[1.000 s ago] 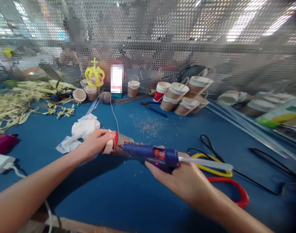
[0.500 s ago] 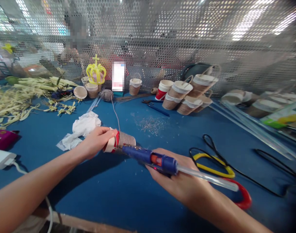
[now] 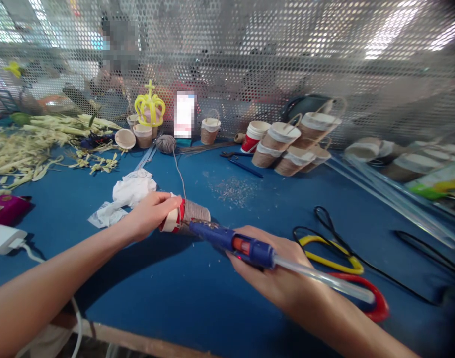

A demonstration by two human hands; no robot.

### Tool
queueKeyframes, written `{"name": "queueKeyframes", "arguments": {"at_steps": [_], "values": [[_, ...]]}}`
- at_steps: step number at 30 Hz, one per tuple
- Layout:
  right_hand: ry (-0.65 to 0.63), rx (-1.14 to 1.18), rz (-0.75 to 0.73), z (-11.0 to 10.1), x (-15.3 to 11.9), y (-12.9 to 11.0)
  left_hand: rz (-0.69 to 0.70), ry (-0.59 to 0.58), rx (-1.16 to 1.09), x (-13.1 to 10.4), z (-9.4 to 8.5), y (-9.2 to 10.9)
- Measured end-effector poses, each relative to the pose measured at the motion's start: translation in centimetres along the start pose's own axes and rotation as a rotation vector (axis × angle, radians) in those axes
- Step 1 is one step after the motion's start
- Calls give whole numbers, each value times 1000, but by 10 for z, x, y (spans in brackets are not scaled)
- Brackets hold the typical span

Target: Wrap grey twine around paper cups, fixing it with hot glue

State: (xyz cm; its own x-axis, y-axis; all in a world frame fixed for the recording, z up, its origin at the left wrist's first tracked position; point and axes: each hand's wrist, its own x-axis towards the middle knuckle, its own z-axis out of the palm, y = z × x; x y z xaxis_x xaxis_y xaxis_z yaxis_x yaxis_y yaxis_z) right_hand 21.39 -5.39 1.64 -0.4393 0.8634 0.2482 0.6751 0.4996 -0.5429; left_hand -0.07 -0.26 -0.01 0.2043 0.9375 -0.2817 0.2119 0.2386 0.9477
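Note:
A paper cup (image 3: 196, 212), red and white at its rim end and wound with grey twine, lies sideways above the blue table. My left hand (image 3: 153, 214) is closed round its rim end. My right hand (image 3: 272, 258) grips a blue glue gun (image 3: 227, 240) with a clear glue stick out of its back; the nozzle touches or nearly touches the cup's near side. From the cup the twine runs up to a grey ball (image 3: 166, 143). Crumpled white tissue (image 3: 134, 188) rests behind my left hand.
Twine-wrapped cups (image 3: 279, 139) stand stacked at the back right, near clear glue sticks (image 3: 399, 199). Scissors (image 3: 376, 298) with yellow and red handles and a black cable lie by my right arm. Pale husk strips (image 3: 22, 149), a yellow crown (image 3: 150, 107) and a white charger (image 3: 6, 239) are left.
The view has shifted slightly, so most things appear a little to the right. Both hands keep their holds, and the cup and glue gun stay together in nearly the same pose.

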Motion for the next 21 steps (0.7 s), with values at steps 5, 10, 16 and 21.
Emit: {"name": "queueKeyframes", "arguments": {"at_steps": [5, 10, 16, 21], "values": [[9, 24, 13, -2, 2, -2, 83, -28, 196, -3, -2, 3], [12, 18, 45, -1, 1, 0, 114, -104, 290, -5, -4, 5], [-20, 28, 58, -3, -1, 1, 132, -100, 365, -6, -3, 8], [-8, 24, 59, -5, 1, -1, 141, -135, 305, -7, -2, 9]]}}
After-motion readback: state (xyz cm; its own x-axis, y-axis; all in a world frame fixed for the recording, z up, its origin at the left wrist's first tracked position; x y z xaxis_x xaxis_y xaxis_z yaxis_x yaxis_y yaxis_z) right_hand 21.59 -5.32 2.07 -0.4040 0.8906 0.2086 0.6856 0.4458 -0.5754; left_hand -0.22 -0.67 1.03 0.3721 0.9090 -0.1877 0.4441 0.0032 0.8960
